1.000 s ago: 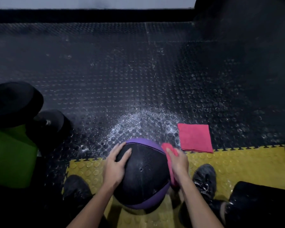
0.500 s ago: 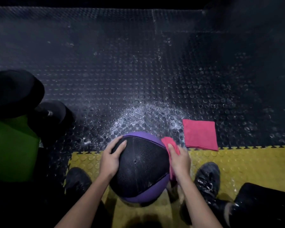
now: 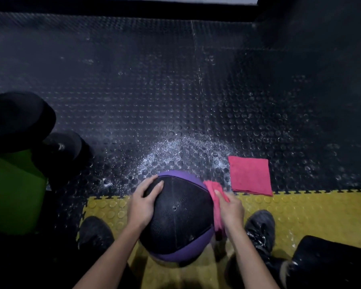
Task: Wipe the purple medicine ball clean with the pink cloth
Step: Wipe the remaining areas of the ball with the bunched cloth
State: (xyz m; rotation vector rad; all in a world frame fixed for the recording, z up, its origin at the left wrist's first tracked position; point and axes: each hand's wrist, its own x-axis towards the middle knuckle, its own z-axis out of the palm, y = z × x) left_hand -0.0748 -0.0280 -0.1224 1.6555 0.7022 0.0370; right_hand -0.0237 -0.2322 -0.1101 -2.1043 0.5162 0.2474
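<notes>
Two hands [image 3: 141, 205] [image 3: 231, 209] flank one medicine ball [image 3: 179, 217], with two pink cloths [image 3: 214, 189] [image 3: 250, 176].

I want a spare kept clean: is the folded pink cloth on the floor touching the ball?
No, the folded pink cloth lies flat on the black floor, apart from the medicine ball.
</notes>
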